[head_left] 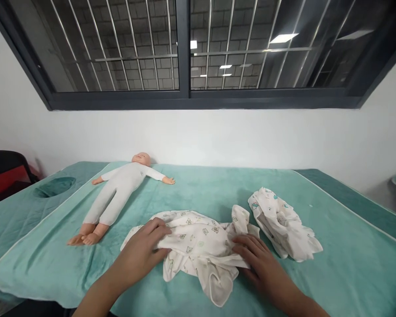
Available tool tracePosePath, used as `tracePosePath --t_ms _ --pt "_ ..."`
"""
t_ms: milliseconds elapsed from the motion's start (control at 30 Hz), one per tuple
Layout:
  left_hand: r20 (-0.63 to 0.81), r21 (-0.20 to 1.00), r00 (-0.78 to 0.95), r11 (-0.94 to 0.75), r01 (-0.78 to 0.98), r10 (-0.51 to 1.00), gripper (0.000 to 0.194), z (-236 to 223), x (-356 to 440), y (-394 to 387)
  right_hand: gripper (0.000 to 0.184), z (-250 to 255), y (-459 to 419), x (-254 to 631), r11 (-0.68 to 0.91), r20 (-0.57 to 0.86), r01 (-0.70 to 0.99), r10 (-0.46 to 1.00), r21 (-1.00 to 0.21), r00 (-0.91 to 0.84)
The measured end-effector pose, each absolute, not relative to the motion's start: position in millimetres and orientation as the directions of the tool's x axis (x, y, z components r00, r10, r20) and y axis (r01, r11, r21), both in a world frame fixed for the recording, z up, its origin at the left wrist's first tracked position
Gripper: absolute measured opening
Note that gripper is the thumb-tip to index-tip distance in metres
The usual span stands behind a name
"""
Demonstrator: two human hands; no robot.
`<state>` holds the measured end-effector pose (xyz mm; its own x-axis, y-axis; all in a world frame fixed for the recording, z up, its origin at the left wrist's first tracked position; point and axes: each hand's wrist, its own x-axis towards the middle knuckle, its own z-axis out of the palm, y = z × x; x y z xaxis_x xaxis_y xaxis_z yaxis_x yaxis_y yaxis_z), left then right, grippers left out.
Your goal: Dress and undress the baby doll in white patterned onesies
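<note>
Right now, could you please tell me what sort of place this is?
Possibly a baby-care practice room, though I cannot be sure: a baby doll lies on a green-covered bed, and a printed cloth lies there too.

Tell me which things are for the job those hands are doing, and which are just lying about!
In the job:
printed cloth
left hand and right hand, both touching it
green cover, underneath

Seemingly just lying about:
doll, on its back
bundled cloth, beyond the right hand
chair, far left
</note>
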<state>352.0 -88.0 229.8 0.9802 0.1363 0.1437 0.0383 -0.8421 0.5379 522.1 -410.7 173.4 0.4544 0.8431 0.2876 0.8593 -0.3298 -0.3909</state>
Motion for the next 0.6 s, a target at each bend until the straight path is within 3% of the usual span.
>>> tracePosePath --t_ms 100,200,367,500,533,600 --pt "0.203 0.559 0.966 -0.829 0.020 0.160 0.001 227.7 353.8 -91.6 0.028 170.5 -409.8 520.7 -0.301 0.332 0.696 0.712 -0.652 0.619" --pt "0.202 0.604 0.958 -0.796 0.042 0.204 0.015 222.2 353.0 -93.1 0.032 165.9 -408.6 519.4 -0.236 0.306 0.496 0.549 -0.836 0.778" --pt "0.152 0.608 0.974 -0.793 0.040 0.166 0.008 210.3 353.8 -93.7 0.030 160.0 -407.4 511.6 -0.214 0.267 0.465 0.588 -0.859 0.763" --pt "0.062 0.472 0.991 -0.878 0.078 0.122 0.072 195.2 365.3 -106.0 0.049 153.4 -399.0 500.0 -0.308 0.137 0.448 0.678 -0.839 0.722" --pt "0.044 0.431 0.990 -0.897 0.101 0.132 0.078 192.1 369.7 -111.6 0.057 152.4 -394.2 496.9 -0.339 0.086 0.421 0.684 -0.841 0.724" --pt "0.043 0.390 0.986 -0.912 0.129 0.158 0.069 189.6 378.7 -125.0 0.064 152.7 -381.5 490.8 -0.351 0.005 0.331 0.679 -0.876 0.734"
